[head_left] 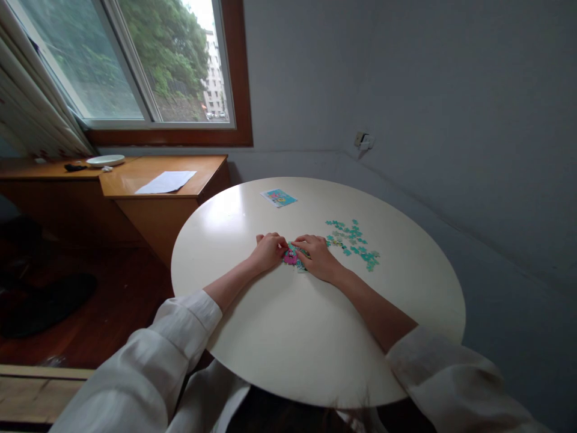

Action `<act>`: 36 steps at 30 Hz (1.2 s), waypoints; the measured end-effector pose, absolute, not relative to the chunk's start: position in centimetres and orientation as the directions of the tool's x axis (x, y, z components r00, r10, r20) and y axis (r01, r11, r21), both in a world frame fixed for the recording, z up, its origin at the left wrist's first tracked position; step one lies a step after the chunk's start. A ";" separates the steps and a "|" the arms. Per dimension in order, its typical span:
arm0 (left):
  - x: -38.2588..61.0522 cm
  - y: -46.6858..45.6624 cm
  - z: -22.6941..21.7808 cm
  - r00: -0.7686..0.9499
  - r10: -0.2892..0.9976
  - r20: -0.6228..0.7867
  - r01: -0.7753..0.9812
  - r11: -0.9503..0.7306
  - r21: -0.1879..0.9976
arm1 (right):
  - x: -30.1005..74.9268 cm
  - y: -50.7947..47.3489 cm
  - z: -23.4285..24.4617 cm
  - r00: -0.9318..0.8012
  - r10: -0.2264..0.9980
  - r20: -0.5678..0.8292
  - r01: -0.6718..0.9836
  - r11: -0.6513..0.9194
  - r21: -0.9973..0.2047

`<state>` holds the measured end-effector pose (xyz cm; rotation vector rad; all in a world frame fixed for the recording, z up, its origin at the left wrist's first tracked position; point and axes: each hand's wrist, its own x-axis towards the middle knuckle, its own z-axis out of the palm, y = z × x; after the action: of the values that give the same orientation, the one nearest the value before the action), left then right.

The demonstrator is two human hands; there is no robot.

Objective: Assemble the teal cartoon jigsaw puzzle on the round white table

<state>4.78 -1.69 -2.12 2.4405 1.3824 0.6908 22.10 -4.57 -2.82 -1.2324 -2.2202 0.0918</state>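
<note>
A partly joined jigsaw puzzle (291, 257), pink and green, lies near the middle of the round white table, between my hands. At its left edge my left hand (269, 251) is closed, with thumb and fingertips pinched together on what looks like a puzzle piece, mostly hidden by the fingers. My right hand (318, 257) rests over the puzzle's right side, fingers stretched out and thumb apart, touching it and covering part of it. Right of that hand, loose green puzzle pieces (356, 240) are scattered on the tabletop.
Behind my hands, a small blue picture card (279, 197) lies on the white table (288, 337). At the left, a wooden desk (211, 165) holds a white sheet of paper (166, 181) and a white plate (105, 160). A wall socket with a plug (364, 141) is at the back.
</note>
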 end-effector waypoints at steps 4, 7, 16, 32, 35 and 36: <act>4.8 -1.7 -2.1 0.429 0.859 0.278 0.731 -0.511 0.452 | 22.3 -4.4 -2.7 -0.352 0.801 0.484 0.749 0.551 -0.367; 4.8 -1.8 -2.0 0.418 0.863 0.284 0.726 -0.505 0.467 | 22.4 -4.3 -2.8 -0.340 0.808 0.481 0.751 0.541 -0.378; 4.2 -2.3 -1.0 0.272 0.898 0.346 0.681 -0.434 0.590 | 22.6 -4.3 -2.6 -0.308 0.832 0.462 0.754 0.510 -0.414; 4.0 -2.9 -0.5 0.322 0.901 0.291 0.614 -0.433 0.660 | 22.6 -4.3 -2.7 -0.300 0.843 0.447 0.764 0.493 -0.417; 4.1 -3.1 -0.2 0.341 0.896 0.284 0.616 -0.441 0.653 | 22.7 -4.3 -2.7 -0.303 0.844 0.443 0.761 0.494 -0.421; 4.1 -3.2 -0.1 0.350 0.894 0.280 0.617 -0.444 0.649 | 22.7 -4.3 -2.7 -0.304 0.845 0.441 0.759 0.494 -0.423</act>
<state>4.12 -3.19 -0.11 2.1843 1.3197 0.8595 22.66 -4.25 -2.71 -1.3125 -2.1192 0.1776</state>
